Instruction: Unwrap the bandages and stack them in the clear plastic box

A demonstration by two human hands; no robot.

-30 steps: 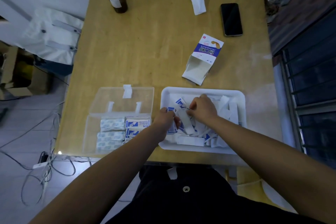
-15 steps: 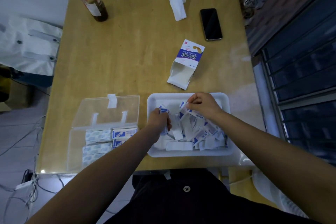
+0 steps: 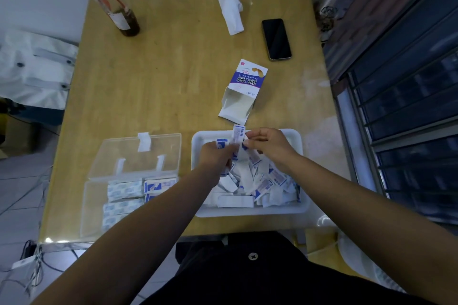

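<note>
A wrapped bandage (image 3: 238,136) is held upright above the far edge of the white tray (image 3: 303,208), pinched by the right hand (image 3: 269,147) at its right edge and by the left hand (image 3: 215,157) at its lower left. The peeling step appears to be in hand: the wrapper looks partly pulled apart. Next, the halves must be separated fully and the strip carried left to the clear plastic box (image 3: 94,205), where bandages already lie in rows under the open lid. Loose wrappers are heaped in the tray. Beyond it lies an opened carton (image 3: 244,91) printed "CHUANGKOUTIE" with Chinese characters; smaller print cannot be read.
</note>
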